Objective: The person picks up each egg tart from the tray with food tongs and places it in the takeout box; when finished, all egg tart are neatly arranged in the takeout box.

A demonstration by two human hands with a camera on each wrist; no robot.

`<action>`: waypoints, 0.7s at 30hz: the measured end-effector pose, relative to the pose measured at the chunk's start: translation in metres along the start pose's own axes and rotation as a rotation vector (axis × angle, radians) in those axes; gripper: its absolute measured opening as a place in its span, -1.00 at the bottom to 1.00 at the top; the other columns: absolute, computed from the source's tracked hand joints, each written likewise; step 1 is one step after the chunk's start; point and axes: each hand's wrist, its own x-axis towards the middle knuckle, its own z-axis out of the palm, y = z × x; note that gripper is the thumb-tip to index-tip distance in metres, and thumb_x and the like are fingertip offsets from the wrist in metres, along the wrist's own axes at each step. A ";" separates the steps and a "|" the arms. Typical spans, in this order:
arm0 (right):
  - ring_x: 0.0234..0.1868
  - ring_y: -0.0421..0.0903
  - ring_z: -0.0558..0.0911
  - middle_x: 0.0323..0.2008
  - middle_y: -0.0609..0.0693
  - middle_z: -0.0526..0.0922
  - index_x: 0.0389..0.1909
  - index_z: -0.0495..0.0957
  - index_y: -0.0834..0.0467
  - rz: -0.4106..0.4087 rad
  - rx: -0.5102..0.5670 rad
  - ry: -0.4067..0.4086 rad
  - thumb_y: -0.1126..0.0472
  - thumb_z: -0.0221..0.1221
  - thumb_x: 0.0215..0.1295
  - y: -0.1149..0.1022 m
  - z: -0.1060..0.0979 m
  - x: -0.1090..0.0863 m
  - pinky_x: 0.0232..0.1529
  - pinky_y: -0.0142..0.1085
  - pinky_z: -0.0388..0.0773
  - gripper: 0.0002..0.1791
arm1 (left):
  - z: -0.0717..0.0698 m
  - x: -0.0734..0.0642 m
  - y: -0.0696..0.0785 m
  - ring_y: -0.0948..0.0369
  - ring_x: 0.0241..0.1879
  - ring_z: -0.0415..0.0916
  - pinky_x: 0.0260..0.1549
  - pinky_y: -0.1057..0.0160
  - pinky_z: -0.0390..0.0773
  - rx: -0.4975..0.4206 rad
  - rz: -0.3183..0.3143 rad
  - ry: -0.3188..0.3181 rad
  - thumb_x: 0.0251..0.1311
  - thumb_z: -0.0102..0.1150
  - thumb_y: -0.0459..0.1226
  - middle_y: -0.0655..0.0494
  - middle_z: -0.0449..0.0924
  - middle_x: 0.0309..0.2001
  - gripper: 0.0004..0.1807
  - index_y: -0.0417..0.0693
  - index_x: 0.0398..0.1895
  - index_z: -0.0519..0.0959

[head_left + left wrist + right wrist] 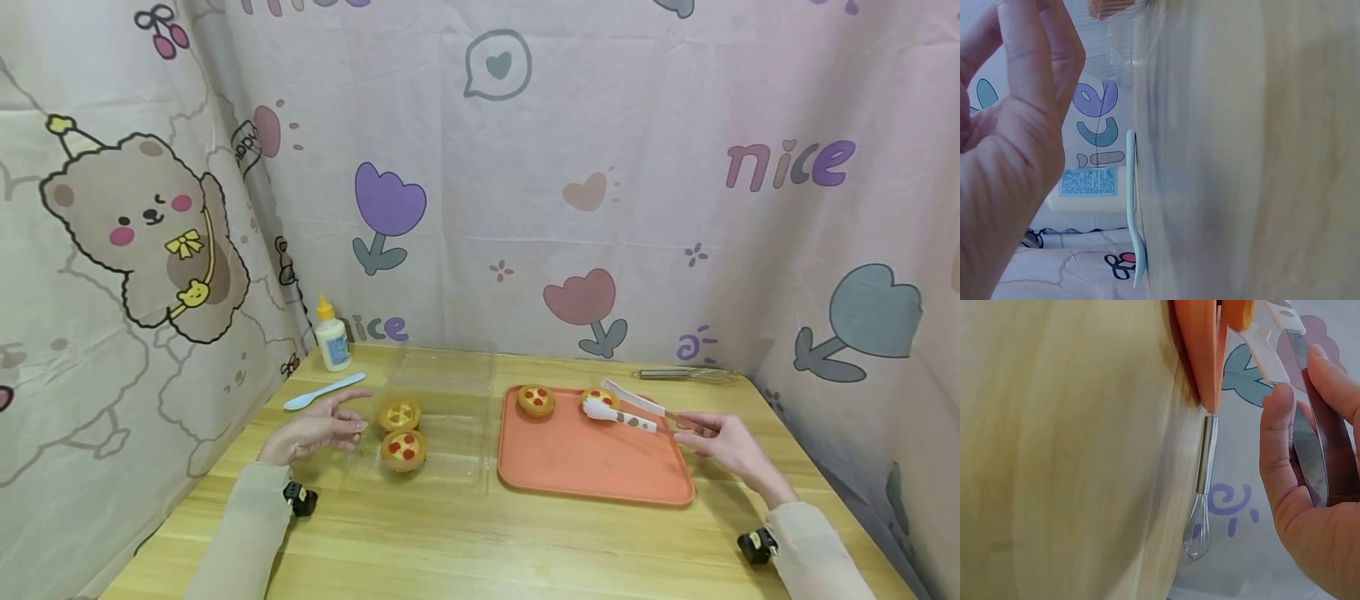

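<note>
My right hand (735, 450) grips a pair of food tongs (630, 417) with white patterned tips and metal arms. The tips are spread about a small tart (600, 393) with red dots, at the back of the orange tray (585, 467); whether they touch it I cannot tell. A similar tart (536, 401) sits at the tray's back left corner. My left hand (318, 429) is beside a clear plastic box (457, 442), fingers loosely extended and holding nothing. Inside the box are a yellow-topped tart (400, 414) and a red-dotted tart (405, 450), one before the other.
Behind my left hand lies a pale blue spoon (326, 392), with a yellow-capped glue bottle (333, 337) farther back. The box's clear lid (442, 367) lies folded back. A wire whisk (682, 375) rests along the table's back edge, near the patterned curtain (480, 208).
</note>
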 end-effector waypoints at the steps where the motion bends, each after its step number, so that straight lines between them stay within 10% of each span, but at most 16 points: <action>1: -0.31 -0.07 0.68 0.14 0.35 0.57 0.26 0.44 0.36 -0.001 -0.003 0.005 0.09 0.32 0.25 0.000 0.001 0.000 -0.37 -0.26 0.69 -0.35 | 0.000 0.000 0.000 0.16 -0.31 0.64 -0.24 0.13 0.74 0.001 -0.001 0.000 0.32 0.15 -0.41 -0.04 0.63 -0.23 -0.11 -0.14 0.55 -0.16; 21: -0.37 -0.06 0.67 -0.16 0.23 0.69 0.28 0.47 0.26 0.009 -0.008 0.008 0.06 0.32 0.25 0.001 0.006 -0.002 -0.36 -0.25 0.71 -0.37 | 0.003 -0.001 0.003 0.14 -0.31 0.63 -0.27 0.15 0.74 -0.009 -0.017 0.023 0.29 0.19 -0.40 -0.04 0.63 -0.24 -0.10 -0.10 0.55 -0.12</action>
